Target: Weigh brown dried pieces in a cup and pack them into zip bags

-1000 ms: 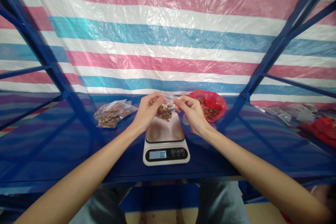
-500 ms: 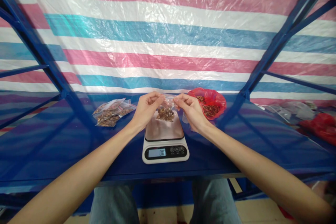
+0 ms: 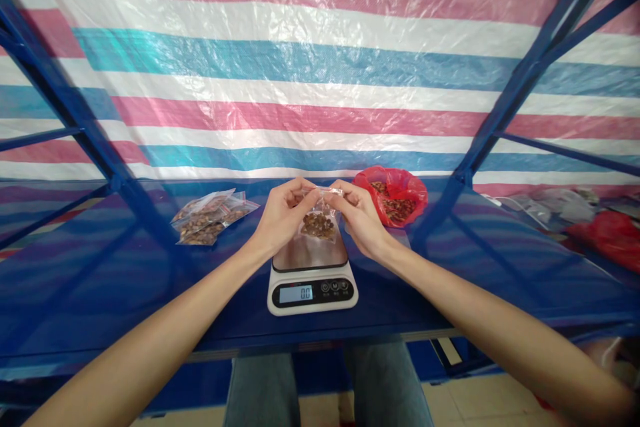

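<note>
A small clear zip bag (image 3: pixel 319 227) with brown, seed-like or nut-like pieces in it hangs over the steel plate of a white digital scale (image 3: pixel 313 297). The scale's display reads 0.0. My left hand (image 3: pixel 287 209) pinches the bag's top edge from the left. From the right, my right hand (image 3: pixel 361 213) pinches the same edge, its fingertips close to the left ones. Several filled zip bags (image 3: pixel 207 217) lie in a pile to the left of my left hand. Behind my right hand stands a red plastic bag (image 3: pixel 415 197), open, with more brown pieces inside.
The scale stands on a blue metal shelf (image 3: pixel 240 320) near its front edge. Slanting blue posts (image 3: pixel 493 127) rise at both sides, with a striped plastic sheet (image 3: pixel 300 73) behind. Grey bags and a red bag (image 3: pixel 607 237) lie at the far right.
My hands have come closer together along the bag's top, and the thumbs now lie nearer each other. The view has shifted slightly; the display still reads 0.0.
</note>
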`<state>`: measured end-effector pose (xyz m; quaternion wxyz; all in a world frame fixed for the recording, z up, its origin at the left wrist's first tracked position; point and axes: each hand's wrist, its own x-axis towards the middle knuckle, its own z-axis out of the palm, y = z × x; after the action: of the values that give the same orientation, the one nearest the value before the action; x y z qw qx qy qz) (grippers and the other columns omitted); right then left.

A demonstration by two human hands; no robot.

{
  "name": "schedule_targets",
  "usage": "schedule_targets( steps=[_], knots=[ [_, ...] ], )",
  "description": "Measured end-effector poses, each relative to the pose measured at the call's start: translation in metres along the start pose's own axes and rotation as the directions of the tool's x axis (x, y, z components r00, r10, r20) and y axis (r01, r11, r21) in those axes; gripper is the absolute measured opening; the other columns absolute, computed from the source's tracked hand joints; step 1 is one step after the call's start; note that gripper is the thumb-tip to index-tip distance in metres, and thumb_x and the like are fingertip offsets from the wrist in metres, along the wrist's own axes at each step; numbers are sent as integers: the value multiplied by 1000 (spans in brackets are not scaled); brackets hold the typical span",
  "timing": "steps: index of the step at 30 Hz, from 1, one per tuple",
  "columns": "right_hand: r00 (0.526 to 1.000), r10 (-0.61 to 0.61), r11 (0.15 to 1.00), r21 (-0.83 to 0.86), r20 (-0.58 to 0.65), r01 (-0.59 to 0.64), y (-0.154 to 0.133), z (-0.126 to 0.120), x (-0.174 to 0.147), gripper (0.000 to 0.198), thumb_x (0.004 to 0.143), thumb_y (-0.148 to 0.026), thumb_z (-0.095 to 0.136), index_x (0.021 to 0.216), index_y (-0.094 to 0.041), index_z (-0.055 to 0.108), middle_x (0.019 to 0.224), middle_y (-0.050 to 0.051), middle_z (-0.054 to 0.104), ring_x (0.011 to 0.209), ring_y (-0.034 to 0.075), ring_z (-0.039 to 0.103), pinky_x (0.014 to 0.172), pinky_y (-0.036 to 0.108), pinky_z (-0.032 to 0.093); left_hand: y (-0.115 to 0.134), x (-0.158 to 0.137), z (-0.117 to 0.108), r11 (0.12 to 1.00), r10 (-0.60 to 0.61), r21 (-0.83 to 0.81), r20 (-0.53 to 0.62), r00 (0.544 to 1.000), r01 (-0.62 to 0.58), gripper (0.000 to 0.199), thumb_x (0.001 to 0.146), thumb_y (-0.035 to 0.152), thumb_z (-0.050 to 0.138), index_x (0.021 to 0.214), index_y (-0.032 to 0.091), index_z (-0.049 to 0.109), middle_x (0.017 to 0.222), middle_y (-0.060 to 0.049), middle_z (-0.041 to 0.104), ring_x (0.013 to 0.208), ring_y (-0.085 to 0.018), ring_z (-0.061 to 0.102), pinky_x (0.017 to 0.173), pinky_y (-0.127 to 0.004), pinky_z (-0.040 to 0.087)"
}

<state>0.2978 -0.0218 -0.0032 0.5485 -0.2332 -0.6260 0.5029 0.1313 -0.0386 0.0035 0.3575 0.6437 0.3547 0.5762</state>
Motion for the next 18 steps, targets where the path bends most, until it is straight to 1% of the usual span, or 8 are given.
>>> schedule_targets(
  steps=[2,4,7,10,13,16,18],
  knots=[
    [1000,18,1000,15,21,-18,-2,0,-1,29,89,-43,77,74,-21,65,71,-2,61,64,13,52,63,27,40,2,-1,0,998,34,45,12,999,-34,27,90,44,75,86,18,71,77,-1,71,71,-15,65,68,-25,50],
    [999,22,1000,-5,34,-22,-5,1,-1,32,89,-46,78,74,-20,66,70,-2,62,63,13,52,62,27,41,5,-1,-1,995,52,84,33,998,-54,24,89,42,76,85,19,71,78,-1,71,73,-15,65,70,-25,50],
    [999,-19,997,-76,30,21,-9,-2,2,36,85,-51,82,72,-20,67,68,-1,63,62,13,54,61,27,42,6,0,-3,998,33,59,42,999,-36,26,89,43,76,82,18,70,78,-3,74,75,-17,68,73,-27,52],
    [998,-47,993,-110,47,52,-11,-9,9,39,80,-53,85,69,-20,69,64,0,66,60,14,57,62,28,47,5,3,-6,1000,3,-30,-4,1000,-3,27,86,41,80,79,17,70,80,-5,77,75,-19,71,75,-29,54],
    [998,-28,993,-112,58,34,-10,-15,16,41,78,-57,85,72,-19,75,68,5,73,59,16,63,61,30,52,3,6,-7,996,-5,-85,-68,998,-1,24,84,37,83,77,16,72,79,-6,78,74,-18,72,76,-29,55],
    [999,-24,988,-150,40,29,-9,-16,17,42,77,-59,85,75,-18,76,69,5,74,55,16,64,55,29,51,-1,8,-8,996,19,-81,-124,992,-30,24,83,38,83,79,16,75,79,-5,78,72,-16,70,73,-27,54],
    [998,-52,980,-192,29,57,-10,-13,13,41,81,-58,82,77,-18,75,67,4,73,55,16,63,55,28,50,-4,8,-8,998,44,-41,-130,991,-49,25,85,40,82,82,16,76,81,-5,78,75,-16,70,73,-26,53]
  ],
)
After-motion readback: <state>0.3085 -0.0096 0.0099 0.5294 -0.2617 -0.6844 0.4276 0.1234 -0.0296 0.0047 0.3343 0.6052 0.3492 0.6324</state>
